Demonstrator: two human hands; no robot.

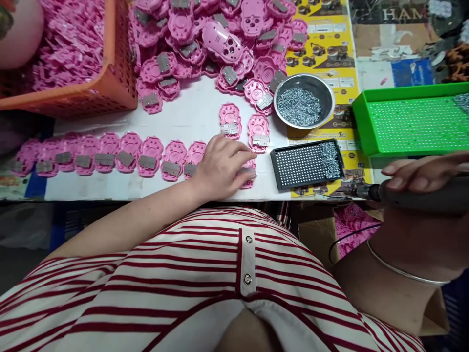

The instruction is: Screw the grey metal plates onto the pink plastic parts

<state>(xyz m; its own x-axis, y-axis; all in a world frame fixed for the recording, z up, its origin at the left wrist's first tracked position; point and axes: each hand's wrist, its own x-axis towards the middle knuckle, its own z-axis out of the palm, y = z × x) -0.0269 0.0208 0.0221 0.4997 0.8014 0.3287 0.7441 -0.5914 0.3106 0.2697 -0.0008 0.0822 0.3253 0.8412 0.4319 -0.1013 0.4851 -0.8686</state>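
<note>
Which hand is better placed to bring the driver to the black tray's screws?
Probably the right hand: it holds the driver, its tip near the screws in the black tray. The left hand is over a pink part.

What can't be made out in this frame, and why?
Head view:
- Left hand's grip: its fingers and palm hide whether it pinches the pink casing or only rests on it.
- Driver: its rear end is cut off by the right edge; its bit is too blurred to identify.
- Green tray: its far right end is cut off by the right edge.
- Screws in the metal bowl: too small and heaped to count.
</note>
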